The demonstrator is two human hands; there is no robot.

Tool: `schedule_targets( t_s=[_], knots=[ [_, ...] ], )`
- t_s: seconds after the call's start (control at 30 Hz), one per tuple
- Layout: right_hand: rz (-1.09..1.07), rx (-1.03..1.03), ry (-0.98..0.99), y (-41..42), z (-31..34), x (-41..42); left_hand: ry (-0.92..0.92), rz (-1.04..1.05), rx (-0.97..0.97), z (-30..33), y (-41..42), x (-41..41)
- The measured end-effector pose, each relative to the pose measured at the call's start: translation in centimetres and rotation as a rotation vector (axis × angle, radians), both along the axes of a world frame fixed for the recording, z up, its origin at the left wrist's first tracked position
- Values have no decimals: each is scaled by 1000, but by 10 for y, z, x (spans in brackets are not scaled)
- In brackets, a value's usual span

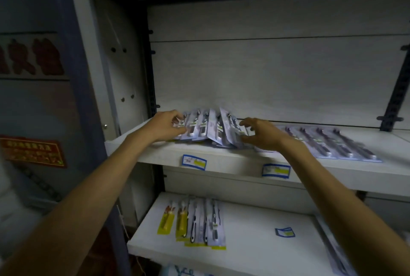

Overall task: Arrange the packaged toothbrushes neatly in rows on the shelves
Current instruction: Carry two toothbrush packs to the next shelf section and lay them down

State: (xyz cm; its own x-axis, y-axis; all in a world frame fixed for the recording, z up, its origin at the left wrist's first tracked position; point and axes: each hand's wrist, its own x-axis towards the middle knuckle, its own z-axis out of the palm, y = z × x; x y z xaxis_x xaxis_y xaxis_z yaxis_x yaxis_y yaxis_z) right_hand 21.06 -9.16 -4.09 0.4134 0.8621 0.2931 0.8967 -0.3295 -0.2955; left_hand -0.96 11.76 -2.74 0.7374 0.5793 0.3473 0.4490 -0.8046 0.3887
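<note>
A: What surrounds the shelves in the head view?

B: A blue post (73,54) stands at the left, with a red sign (33,150) on the wall beside it. A white side panel (115,58) closes the left end of the upper shelf (233,160), and a dark bracket (397,96) runs up the back wall at the right. Two blue-and-yellow price tags (194,162) (276,170) sit on that shelf's front edge.

A: And what lies on it?

B: A leaning bunch of toothbrush packs (213,127) at the left, overlapping and tilted. To the right, a flat row (332,142) of packs lies side by side, reaching close to the front edge.

A: The hands?

B: The left hand (165,126) has its fingers curled on the left end of the bunch, pinching the outermost pack. The right hand (263,132) is spread, fingers slightly bent, fingertips touching the right end of the bunch; it grips nothing. It covers the gap between bunch and row.

A: The lower shelf?

B: The lower shelf (255,242) carries a small row: two yellow packs (173,220) and some darker packs (206,224) touching them. A loose tag (285,232) lies apart to the right, and another pack (335,251) lies along the right edge.

A: Open room?

B: Bare shelf lies behind the bunch toward the back wall, and in the middle of the lower shelf.
</note>
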Motion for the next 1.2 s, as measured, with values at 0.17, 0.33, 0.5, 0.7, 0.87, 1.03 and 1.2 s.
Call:
schedule_targets(
  t_s=[0.17, 0.33, 0.5, 0.7, 0.87, 1.03, 1.2],
  knots=[
    [-41, 44, 5, 24, -2, -14, -30, -54, -42, -4, 30, -3],
    [-85, 48, 14, 31, -5, -21, -23, -127, -73, -15, 38, 5],
    [-112, 61, 24, 26, -5, -15, -12, -144, -53, -20, 33, 21],
    [-123, 69, 64, 14, -9, -1, 53, -90, -114, -23, 26, 42],
    [-126, 69, 97, 10, -11, 8, 58, -76, -127, -18, 17, 57],
    [-117, 74, 74, 6, -10, 16, -54, 2, -218, -15, 15, 66],
    [-101, 66, 65, 6, -11, 22, -119, 38, -192, -12, 18, 65]
  ],
)
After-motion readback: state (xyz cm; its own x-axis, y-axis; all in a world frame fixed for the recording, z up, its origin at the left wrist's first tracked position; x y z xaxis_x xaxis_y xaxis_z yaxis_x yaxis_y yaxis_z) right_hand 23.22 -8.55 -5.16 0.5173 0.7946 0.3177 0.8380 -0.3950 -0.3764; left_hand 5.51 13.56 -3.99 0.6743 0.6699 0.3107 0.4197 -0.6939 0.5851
